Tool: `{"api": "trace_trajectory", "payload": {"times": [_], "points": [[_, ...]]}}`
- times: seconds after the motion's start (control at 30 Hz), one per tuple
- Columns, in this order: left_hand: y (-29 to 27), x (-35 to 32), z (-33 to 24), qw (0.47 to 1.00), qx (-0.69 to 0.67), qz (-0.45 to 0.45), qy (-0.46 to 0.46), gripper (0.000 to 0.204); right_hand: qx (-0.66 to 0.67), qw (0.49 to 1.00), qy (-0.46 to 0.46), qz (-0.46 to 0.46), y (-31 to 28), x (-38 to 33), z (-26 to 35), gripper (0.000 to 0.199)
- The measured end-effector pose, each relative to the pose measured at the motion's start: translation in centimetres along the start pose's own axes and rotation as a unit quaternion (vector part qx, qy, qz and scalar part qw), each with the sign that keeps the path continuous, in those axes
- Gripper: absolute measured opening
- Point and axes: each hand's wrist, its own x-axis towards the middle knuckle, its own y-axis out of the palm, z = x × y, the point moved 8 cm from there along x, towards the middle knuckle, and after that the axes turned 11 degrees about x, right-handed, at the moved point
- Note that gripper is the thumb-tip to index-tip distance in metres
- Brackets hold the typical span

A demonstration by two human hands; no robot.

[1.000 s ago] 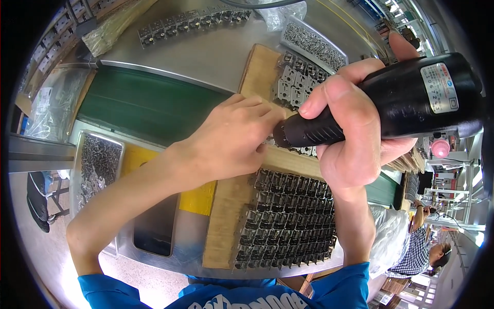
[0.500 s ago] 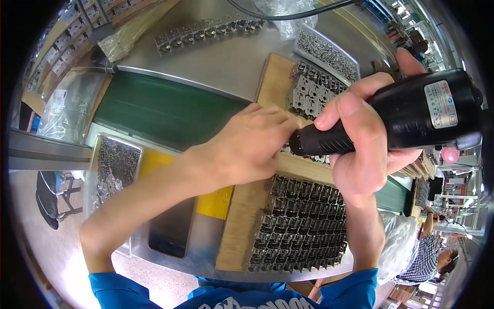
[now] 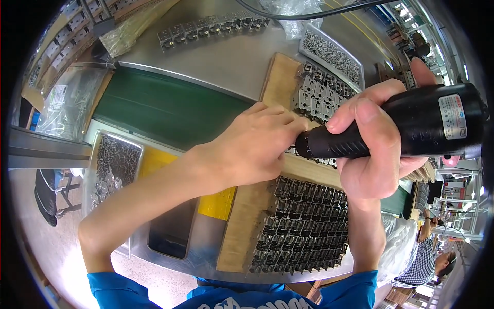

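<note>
My right hand (image 3: 375, 149) grips a black electric screwdriver (image 3: 406, 129), its nose pointing left and down toward the wooden board (image 3: 242, 226). My left hand (image 3: 252, 144) lies curled just in front of the screwdriver's tip, fingers closed over a small part that I cannot make out. Under both hands the board carries rows of small grey metal parts: a dense block (image 3: 303, 226) near me and a smaller group (image 3: 319, 98) farther away.
A green conveyor belt (image 3: 164, 110) runs across the steel bench. A metal tray of small parts (image 3: 110, 167) sits at left, a tray of screws (image 3: 334, 54) at back right, a row of parts (image 3: 211, 28) at the back. A yellow patch (image 3: 218, 203) borders the board. People stand at right (image 3: 432, 252).
Both hands and the screwdriver have stayed together over the board. The view shifted slightly, so the bench and board sit a little lower in the picture.
</note>
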Motion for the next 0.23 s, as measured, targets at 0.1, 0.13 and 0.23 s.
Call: {"api": "trace_trajectory", "payload": {"times": [0.1, 0.13, 0.23], "points": [[-0.04, 0.08, -0.16, 1.000, 0.003, 0.004, 0.002, 0.054, 0.005, 1.000, -0.013, -0.011, -0.45, -0.17, -0.02, 0.064], [-0.09, 0.11, -0.21, 1.000, 0.002, -0.002, 0.004, 0.054, 0.005, 1.000, -0.013, -0.011, -0.49, -0.17, 0.20, 0.064], [-0.13, 0.11, -0.30, 1.000, 0.006, 0.007, 0.001, 0.054, -0.023, 1.000, 0.016, -0.008, -0.79, -0.40, 0.37, 0.075]]}}
